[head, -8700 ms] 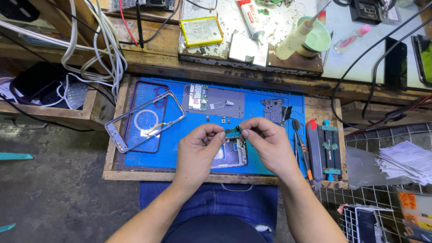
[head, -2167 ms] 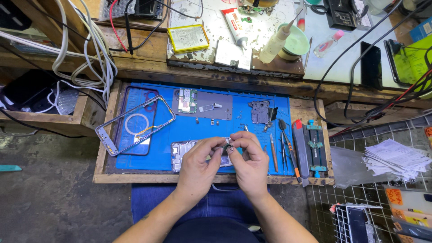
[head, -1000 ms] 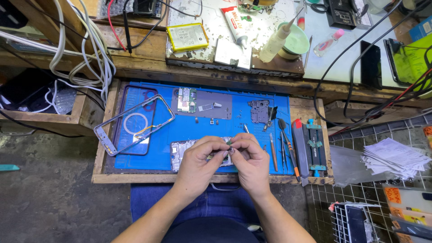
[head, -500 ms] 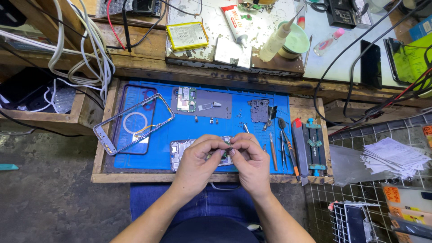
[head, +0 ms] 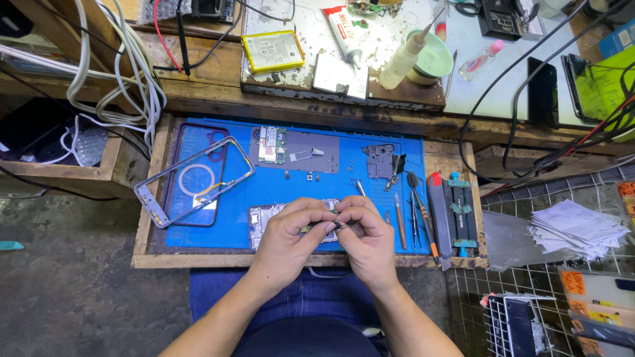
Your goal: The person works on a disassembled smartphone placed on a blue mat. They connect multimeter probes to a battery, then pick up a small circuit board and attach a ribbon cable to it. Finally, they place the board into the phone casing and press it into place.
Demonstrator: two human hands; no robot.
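My left hand and my right hand meet over the near edge of a blue work mat. Between their fingertips they pinch a small dark phone part; its exact shape is hidden by my fingers. Under my hands lies an opened phone frame, mostly covered. A circuit board rests on a grey plate at the back of the mat. A phone back frame with a round coil lies tilted at the mat's left.
Tweezers and screwdrivers lie right of my hands beside a red and blue clamp tool. A battery, a tube and a squeeze bottle sit on the back shelf. Cables hang left; papers lie right.
My hands have come down from mid-mat to the near edge and drawn closer together. Over the last second they stay almost still, fingertips working the small part.
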